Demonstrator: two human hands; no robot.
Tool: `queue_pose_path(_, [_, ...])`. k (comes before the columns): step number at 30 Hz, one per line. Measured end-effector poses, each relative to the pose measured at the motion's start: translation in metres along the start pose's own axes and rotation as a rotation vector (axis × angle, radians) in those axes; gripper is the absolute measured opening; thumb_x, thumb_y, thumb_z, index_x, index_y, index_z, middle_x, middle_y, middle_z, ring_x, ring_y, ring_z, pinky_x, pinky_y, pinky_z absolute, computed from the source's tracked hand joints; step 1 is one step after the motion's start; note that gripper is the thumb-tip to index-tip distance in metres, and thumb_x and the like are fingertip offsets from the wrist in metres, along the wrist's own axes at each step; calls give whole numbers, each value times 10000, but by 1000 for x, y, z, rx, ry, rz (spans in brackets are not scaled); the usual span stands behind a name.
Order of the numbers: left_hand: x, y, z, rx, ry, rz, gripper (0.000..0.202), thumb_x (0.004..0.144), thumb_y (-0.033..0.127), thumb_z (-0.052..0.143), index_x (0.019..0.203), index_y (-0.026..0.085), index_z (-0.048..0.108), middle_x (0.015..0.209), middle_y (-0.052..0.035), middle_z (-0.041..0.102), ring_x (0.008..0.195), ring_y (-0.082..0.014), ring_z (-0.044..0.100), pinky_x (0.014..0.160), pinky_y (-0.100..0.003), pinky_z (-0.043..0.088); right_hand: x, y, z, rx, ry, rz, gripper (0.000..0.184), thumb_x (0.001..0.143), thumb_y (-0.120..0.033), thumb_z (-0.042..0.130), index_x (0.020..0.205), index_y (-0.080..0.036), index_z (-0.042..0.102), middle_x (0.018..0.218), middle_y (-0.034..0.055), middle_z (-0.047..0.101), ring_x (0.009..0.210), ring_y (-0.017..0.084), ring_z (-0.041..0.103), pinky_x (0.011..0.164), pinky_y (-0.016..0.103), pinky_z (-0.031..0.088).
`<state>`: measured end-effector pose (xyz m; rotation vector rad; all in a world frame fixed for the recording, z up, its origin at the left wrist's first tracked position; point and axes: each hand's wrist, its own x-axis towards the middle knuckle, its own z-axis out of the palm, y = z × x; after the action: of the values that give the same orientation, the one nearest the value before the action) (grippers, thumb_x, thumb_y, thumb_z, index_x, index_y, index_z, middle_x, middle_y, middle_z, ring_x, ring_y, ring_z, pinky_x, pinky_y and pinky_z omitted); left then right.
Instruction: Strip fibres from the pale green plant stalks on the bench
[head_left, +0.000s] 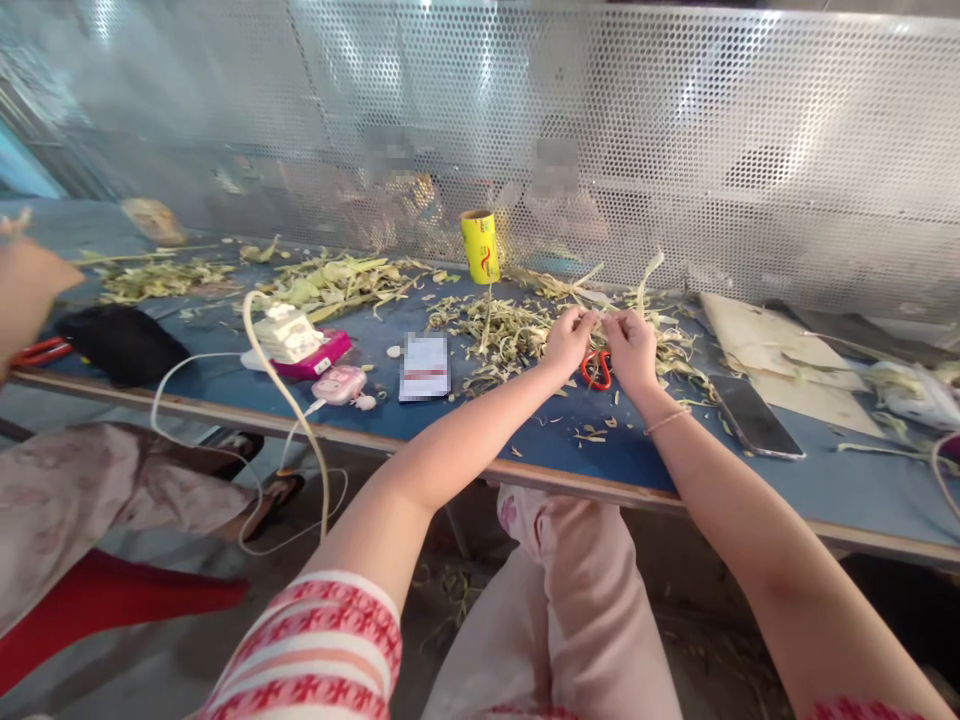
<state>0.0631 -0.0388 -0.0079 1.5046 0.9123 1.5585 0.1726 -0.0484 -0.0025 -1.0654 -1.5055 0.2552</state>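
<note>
My left hand [568,338] and my right hand [631,348] are close together over the blue table [637,455]. Both are closed in a pinch on a pale green plant strip [600,312] stretched between them. Red-handled scissors [597,369] lie on the table just below and between my hands. A heap of shredded pale green plant scraps [495,335] spreads around and behind my hands. A yellow roll [480,246] stands upright behind the heap.
A black phone [755,416] lies right of my right hand, with cardboard [772,355] beyond it. A white card [424,366], pink devices [322,365], white cables and a black pouch [120,342] lie to the left. Another person's hand [26,285] shows at far left. A perforated metal screen [675,130] backs the table.
</note>
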Motion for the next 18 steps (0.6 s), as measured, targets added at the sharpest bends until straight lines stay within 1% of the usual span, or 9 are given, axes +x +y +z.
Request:
queue_pose_path(3, [2, -2, 0, 0, 17, -12, 340, 911, 431, 488, 675, 209, 387, 447, 83, 335, 405, -78, 350, 492, -237, 279, 0, -2, 0, 11, -2, 5, 140, 825, -280, 539, 717, -192, 552, 573, -43, 447, 540, 104, 377, 553, 263, 317])
queue_pose_path(6, [4, -1, -2, 33, 25, 20, 311, 927, 380, 468, 679, 211, 386, 459, 79, 336, 428, -87, 355, 511, -245, 284, 1, 1, 1, 39, -8, 1, 142, 825, -300, 543, 730, -197, 572, 574, -38, 456, 544, 111, 391, 566, 271, 338])
queue_pose_path(8, [3, 3, -3, 104, 25, 84, 300, 922, 319, 484, 662, 208, 383, 488, 68, 361, 473, -92, 376, 540, -250, 289, 3, 6, 1, 56, 9, -3, 167, 828, -339, 548, 745, -200, 586, 579, -32, 470, 556, 119, 415, 572, 277, 353])
queue_pose_path(10, [1, 7, -5, 199, 1, 176, 292, 905, 259, 512, 648, 203, 386, 524, 56, 381, 517, -95, 384, 567, -255, 285, 5, 13, 0, 67, 46, -1, 207, 833, -389, 550, 753, -202, 589, 578, -29, 474, 563, 123, 428, 564, 276, 358])
queue_pose_path(13, [-5, 14, -5, 303, -77, 273, 282, 891, 225, 528, 646, 204, 388, 538, 52, 378, 531, -99, 373, 586, -265, 275, 8, 22, 0, 112, 82, 46, 248, 829, -438, 557, 759, -201, 578, 547, -40, 452, 514, 110, 402, 516, 266, 339])
queue_pose_path(16, [-9, 18, -4, 323, -125, 286, 270, 895, 223, 521, 659, 207, 391, 549, 48, 385, 537, -100, 369, 596, -269, 276, 9, 27, 1, 205, 83, 106, 257, 815, -454, 573, 753, -204, 558, 514, -59, 421, 449, 90, 351, 456, 251, 300])
queue_pose_path(18, [-8, 18, -3, 302, -98, 257, 280, 902, 215, 507, 653, 208, 380, 547, 47, 376, 538, -99, 367, 593, -269, 277, 10, 28, 1, 251, 72, 134, 259, 808, -458, 580, 746, -209, 544, 498, -70, 399, 420, 80, 321, 432, 244, 279])
